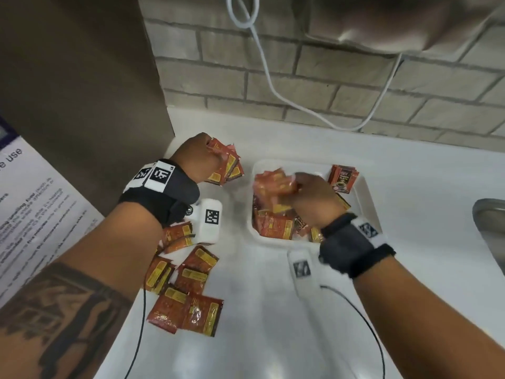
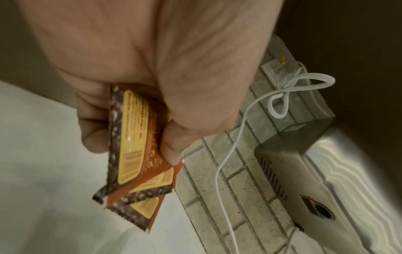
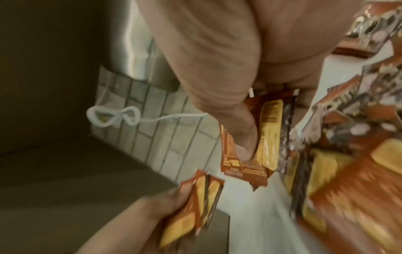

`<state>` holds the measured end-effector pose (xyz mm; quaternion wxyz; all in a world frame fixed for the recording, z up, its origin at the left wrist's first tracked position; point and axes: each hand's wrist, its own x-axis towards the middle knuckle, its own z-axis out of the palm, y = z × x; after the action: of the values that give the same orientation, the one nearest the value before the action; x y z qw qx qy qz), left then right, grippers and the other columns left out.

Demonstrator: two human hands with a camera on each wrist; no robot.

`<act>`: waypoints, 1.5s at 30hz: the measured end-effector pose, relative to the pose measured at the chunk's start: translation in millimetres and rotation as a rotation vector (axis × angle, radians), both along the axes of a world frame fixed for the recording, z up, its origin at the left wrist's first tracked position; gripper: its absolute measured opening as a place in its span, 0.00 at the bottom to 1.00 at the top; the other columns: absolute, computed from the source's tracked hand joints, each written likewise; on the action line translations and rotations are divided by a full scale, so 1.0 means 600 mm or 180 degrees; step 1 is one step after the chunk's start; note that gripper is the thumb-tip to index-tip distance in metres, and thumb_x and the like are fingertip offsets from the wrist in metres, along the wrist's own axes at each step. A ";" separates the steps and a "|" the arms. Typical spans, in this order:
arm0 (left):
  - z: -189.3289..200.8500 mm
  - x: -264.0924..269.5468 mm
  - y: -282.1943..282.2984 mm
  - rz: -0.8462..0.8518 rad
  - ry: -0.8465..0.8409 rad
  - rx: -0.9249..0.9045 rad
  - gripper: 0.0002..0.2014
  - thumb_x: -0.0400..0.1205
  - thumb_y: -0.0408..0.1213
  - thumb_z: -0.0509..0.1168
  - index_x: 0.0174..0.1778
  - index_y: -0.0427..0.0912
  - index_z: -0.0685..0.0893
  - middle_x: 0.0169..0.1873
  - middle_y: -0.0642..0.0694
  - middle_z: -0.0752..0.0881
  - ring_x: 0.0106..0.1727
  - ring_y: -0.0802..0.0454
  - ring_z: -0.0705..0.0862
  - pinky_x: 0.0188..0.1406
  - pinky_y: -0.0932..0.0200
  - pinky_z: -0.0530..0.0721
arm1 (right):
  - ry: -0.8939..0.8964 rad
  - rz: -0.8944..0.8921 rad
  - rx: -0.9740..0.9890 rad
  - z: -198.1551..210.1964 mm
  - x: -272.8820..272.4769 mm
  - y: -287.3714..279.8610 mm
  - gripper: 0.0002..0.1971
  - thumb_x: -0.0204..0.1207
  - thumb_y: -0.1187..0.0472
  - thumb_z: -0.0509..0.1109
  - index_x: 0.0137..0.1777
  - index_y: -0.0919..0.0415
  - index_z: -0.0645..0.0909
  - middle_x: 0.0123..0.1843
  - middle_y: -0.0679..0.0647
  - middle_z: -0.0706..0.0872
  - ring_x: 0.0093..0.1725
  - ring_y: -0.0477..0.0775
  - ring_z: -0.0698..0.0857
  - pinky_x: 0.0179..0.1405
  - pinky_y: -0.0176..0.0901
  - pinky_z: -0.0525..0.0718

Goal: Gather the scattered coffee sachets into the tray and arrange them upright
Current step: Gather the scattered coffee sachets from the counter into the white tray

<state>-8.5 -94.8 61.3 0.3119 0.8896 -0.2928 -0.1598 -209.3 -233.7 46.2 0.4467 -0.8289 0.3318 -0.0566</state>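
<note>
Clamped in the left hand (image 1: pixel 198 157) beside the tray (image 1: pixel 367 203), a sachet stack (image 1: pixel 226 165) is kept ready, while another bunch (image 1: pixel 273 184) is gripped by the right hand (image 1: pixel 314 198) inside it, seemingly for standing upright.

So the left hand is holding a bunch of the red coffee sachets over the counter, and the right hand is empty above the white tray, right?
Not quite. The right hand is not empty: its fingers pinch red and yellow coffee sachets over the white plastic tray, as the right wrist view shows. The left hand does hold a bunch.
</note>
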 end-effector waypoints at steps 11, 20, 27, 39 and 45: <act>-0.029 -0.005 -0.001 0.0296 0.0743 -0.0301 0.06 0.84 0.40 0.67 0.49 0.40 0.81 0.45 0.42 0.85 0.47 0.44 0.85 0.36 0.60 0.78 | 0.1457 -0.0182 -0.0545 -0.030 0.134 -0.070 0.18 0.79 0.49 0.73 0.37 0.62 0.78 0.39 0.56 0.84 0.40 0.57 0.82 0.38 0.44 0.79; -0.048 -0.017 -0.019 0.0291 0.0998 -0.0337 0.16 0.84 0.46 0.69 0.59 0.36 0.83 0.51 0.39 0.88 0.47 0.44 0.86 0.32 0.60 0.76 | 0.1819 0.0871 -0.1399 -0.024 0.120 -0.077 0.13 0.85 0.57 0.64 0.62 0.63 0.84 0.39 0.52 0.80 0.44 0.58 0.82 0.46 0.45 0.81; -0.044 -0.046 -0.056 0.0001 0.1095 -0.0203 0.16 0.85 0.48 0.67 0.56 0.37 0.80 0.46 0.40 0.85 0.47 0.44 0.84 0.42 0.51 0.86 | 0.1160 0.0186 -0.0951 -0.007 0.079 -0.096 0.11 0.87 0.56 0.62 0.58 0.61 0.83 0.44 0.54 0.85 0.48 0.58 0.84 0.45 0.42 0.80; -0.029 -0.150 -0.120 -0.1236 0.1058 0.0284 0.19 0.83 0.53 0.64 0.60 0.42 0.83 0.55 0.42 0.88 0.57 0.43 0.86 0.61 0.46 0.84 | -0.0117 0.0060 0.1022 -0.012 -0.032 -0.102 0.14 0.74 0.71 0.78 0.58 0.62 0.84 0.46 0.58 0.89 0.37 0.53 0.84 0.31 0.41 0.84; -0.036 -0.142 -0.112 -0.1513 0.0622 0.0274 0.08 0.86 0.42 0.65 0.55 0.49 0.89 0.63 0.51 0.86 0.64 0.52 0.83 0.61 0.61 0.77 | 0.0668 0.0327 0.0148 -0.061 -0.079 -0.118 0.11 0.73 0.68 0.78 0.51 0.54 0.85 0.47 0.49 0.92 0.50 0.51 0.90 0.52 0.43 0.87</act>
<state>-93.9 -161.7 39.8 0.2543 0.7887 -0.4550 -0.3261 -256.7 -304.7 9.4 0.4309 -0.8356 0.3351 0.0611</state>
